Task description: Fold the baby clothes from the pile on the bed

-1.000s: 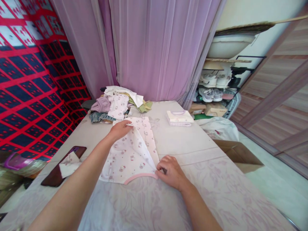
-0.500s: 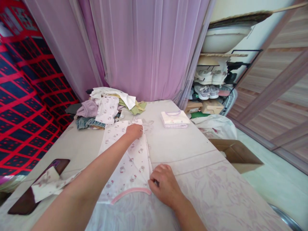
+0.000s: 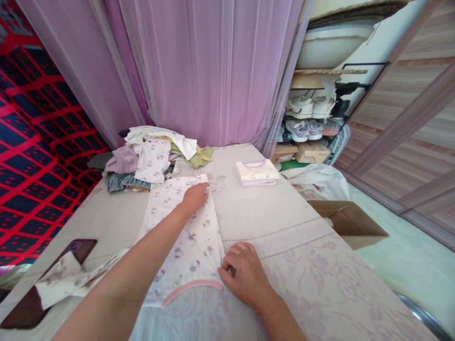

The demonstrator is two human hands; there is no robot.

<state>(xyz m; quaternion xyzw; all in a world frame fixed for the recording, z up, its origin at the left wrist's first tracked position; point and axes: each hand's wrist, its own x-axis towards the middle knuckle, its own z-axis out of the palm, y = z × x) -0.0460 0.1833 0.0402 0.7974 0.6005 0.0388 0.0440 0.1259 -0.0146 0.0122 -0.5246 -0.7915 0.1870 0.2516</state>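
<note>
A white child's shirt (image 3: 199, 237) with a small cartoon print and a pink neckline lies spread on the bed, neckline toward me. My left hand (image 3: 195, 195) reaches across it and is closed on its right edge near the far end. Lower down, my right hand (image 3: 243, 272) pinches the same edge beside the neckline. The left forearm covers part of the shirt, and one printed sleeve (image 3: 64, 279) sticks out to the left over a dark phone (image 3: 26, 310).
A pile of clothes (image 3: 152, 161) sits at the back left of the bed (image 3: 305, 279). A folded shirt (image 3: 258, 171) lies at the back right. Purple curtains (image 3: 209, 71) hang behind. Beyond the bed's right side are a cardboard box (image 3: 344, 222) and a shoe rack (image 3: 369, 85).
The view has shifted slightly. Both hands stay at nearly the same places on the shirt's right edge, and the shirt lies much as before.
</note>
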